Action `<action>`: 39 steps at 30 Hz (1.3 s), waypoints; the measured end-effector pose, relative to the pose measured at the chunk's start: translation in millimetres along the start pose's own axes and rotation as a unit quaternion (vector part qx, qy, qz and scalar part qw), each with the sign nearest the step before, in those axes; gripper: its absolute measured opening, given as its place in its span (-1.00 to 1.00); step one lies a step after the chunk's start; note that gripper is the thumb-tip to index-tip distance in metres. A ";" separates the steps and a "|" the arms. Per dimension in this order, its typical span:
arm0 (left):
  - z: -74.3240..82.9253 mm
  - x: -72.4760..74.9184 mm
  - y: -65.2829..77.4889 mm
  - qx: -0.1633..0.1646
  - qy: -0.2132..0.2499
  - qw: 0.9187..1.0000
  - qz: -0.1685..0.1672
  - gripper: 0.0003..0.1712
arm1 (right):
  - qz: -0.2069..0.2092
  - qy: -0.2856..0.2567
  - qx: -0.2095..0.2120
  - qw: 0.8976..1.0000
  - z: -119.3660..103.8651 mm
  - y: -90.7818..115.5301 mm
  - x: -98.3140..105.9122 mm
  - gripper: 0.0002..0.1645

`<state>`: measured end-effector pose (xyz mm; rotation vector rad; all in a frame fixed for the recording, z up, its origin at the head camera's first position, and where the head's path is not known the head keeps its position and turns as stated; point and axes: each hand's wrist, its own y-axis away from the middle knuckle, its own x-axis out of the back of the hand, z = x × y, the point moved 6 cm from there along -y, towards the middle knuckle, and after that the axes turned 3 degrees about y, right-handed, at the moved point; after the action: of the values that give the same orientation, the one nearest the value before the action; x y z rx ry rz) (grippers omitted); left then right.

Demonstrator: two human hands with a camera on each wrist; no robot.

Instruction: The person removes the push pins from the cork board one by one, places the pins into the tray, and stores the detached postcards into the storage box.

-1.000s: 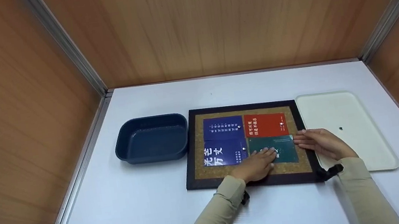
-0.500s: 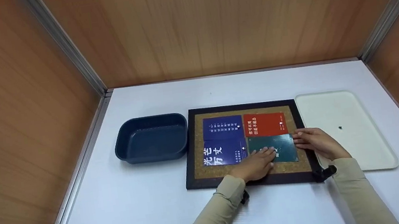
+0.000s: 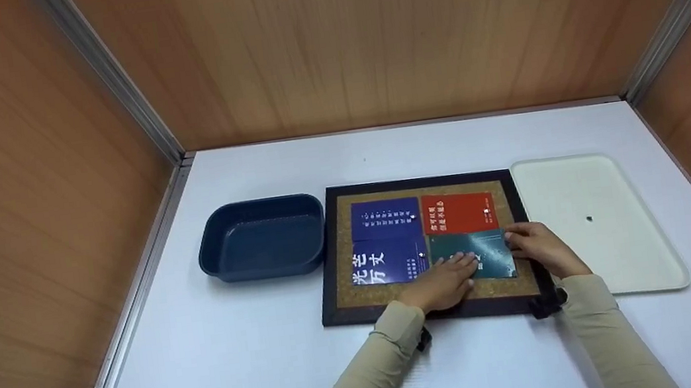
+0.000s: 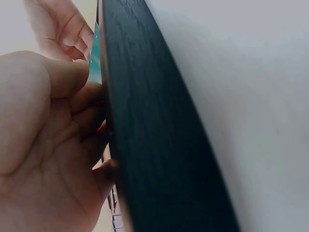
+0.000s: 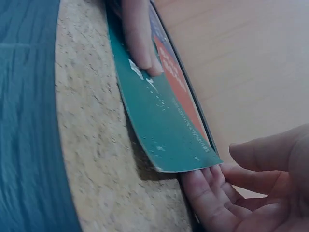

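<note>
In the head view a green card [image 3: 494,254] with light lettering lies at the front right of a dark-framed corkboard [image 3: 379,296]. My left hand [image 3: 441,285] rests across this card, fingers extended over its left part. At the card's right edge is my right hand [image 3: 543,248]. The right wrist view shows its fingers [image 5: 200,186] under the slightly raised end of the green card [image 5: 149,128], while the thumb stands apart from the corner. A red card [image 3: 460,212] and two blue cards, one behind [image 3: 382,219] and one in front [image 3: 384,262], share the cork.
A deep blue dish [image 3: 261,238] stands left of the board. On the right lies a flat white tray [image 3: 633,249] with a tiny dark object [image 3: 589,218] on it. Wooden panels [image 3: 391,34] enclose the white table [image 3: 228,369] at the back and sides.
My right hand has shifted left, its fingers closer in to the green card's right edge. The left hand has stayed in place on the card.
</note>
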<state>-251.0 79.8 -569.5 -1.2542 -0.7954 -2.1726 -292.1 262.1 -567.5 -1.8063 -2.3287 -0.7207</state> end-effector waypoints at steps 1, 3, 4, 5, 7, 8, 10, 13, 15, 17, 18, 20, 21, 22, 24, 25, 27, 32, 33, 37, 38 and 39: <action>0.0 0.1 0.0 0.000 0.001 1.000 0.000 -0.43 | 0.001 0.003 -0.002 1.000 0.6 -0.4 -0.4 -0.40; -0.6 -0.3 -0.3 0.001 0.004 1.000 0.001 -0.43 | 0.003 0.006 -0.006 1.000 1.7 -1.3 -1.1 -0.37; -0.8 -0.6 -0.4 0.001 0.006 1.000 0.000 -0.43 | 0.006 0.006 -0.010 1.000 2.6 -1.7 -1.3 -0.36; -1.1 -0.9 -0.6 0.002 0.007 1.000 -0.001 -0.43 | 0.010 0.006 -0.014 1.000 3.6 -2.2 -1.3 -0.35; -1.4 -1.4 -0.4 0.004 0.011 1.000 -0.002 -0.43 | 0.010 0.007 -0.017 1.000 4.6 -2.5 -2.2 -0.33; -1.5 -1.8 -0.3 0.004 0.013 1.000 -0.003 -0.43 | 0.013 0.006 -0.018 1.000 5.3 -2.8 -2.5 -0.34; -0.8 -1.8 -0.1 0.004 0.016 1.000 -0.004 -0.43 | 0.020 0.007 -0.023 0.999 6.6 -3.0 -3.0 -0.38; 0.5 -1.1 0.3 0.003 0.019 1.000 -0.003 -0.44 | 0.031 0.012 -0.029 0.999 8.1 -3.0 -4.1 -0.45; 1.0 -0.7 0.6 0.003 0.018 1.000 -0.003 -0.44 | 0.040 0.021 -0.031 0.998 8.4 -2.8 -4.8 -0.48; 1.0 -0.6 0.5 0.003 0.017 1.000 -0.003 -0.44 | 0.047 0.029 -0.030 0.998 8.3 -2.5 -5.6 -0.47; 0.8 -0.6 0.5 0.004 0.016 1.000 -0.003 -0.44 | 0.048 0.032 -0.030 0.998 8.3 -2.2 -6.1 -0.46; 0.4 -0.5 0.4 0.005 0.016 1.000 -0.004 -0.43 | 0.049 0.038 -0.028 0.998 8.1 -2.0 -7.0 -0.43; 0.2 -0.5 0.2 0.005 0.015 1.000 -0.003 -0.43 | 0.049 0.040 -0.028 0.998 8.3 -2.1 -7.5 -0.42; 0.0 -0.6 -0.1 0.004 0.015 1.000 -0.003 -0.43 | 0.049 0.041 -0.027 0.998 9.0 -2.3 -7.8 -0.41; -0.2 -0.5 -0.3 0.005 0.014 1.000 -0.002 -0.43 | 0.048 0.040 -0.026 0.998 10.2 -2.4 -8.2 -0.41; 0.0 -0.4 -0.6 0.004 0.014 1.000 -0.001 -0.43 | 0.050 0.042 -0.026 0.998 11.1 -2.5 -8.0 -0.41; 0.4 -0.4 -1.0 0.003 0.015 1.000 0.000 -0.44 | 0.053 0.043 -0.025 0.997 12.2 -2.2 -7.8 -0.43; 0.4 -0.6 -1.7 0.002 0.017 1.000 -0.001 -0.43 | 0.074 0.075 -0.017 0.994 11.9 -1.9 -6.9 -0.47; 0.1 -0.8 -1.7 0.002 0.017 1.000 -0.001 -0.43 | 0.079 0.083 -0.016 0.993 11.8 -2.2 -6.7 -0.48; -1.2 -2.0 -1.6 0.001 0.017 1.000 0.000 -0.43 | 0.088 0.100 -0.014 0.991 11.7 -3.6 -6.6 -0.49; -1.5 -2.6 -1.6 0.001 0.015 1.000 0.001 -0.43 | 0.088 0.099 -0.016 0.991 12.0 -3.9 -6.5 -0.50; -1.8 -3.2 -1.4 0.001 0.013 1.000 0.002 -0.43 | 0.087 0.098 -0.017 0.991 12.3 -4.2 -6.6 -0.50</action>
<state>-251.6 80.0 -573.4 -1.2227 -0.7844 -2.1808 -291.8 260.8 -582.0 -1.8314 -2.0202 -0.8733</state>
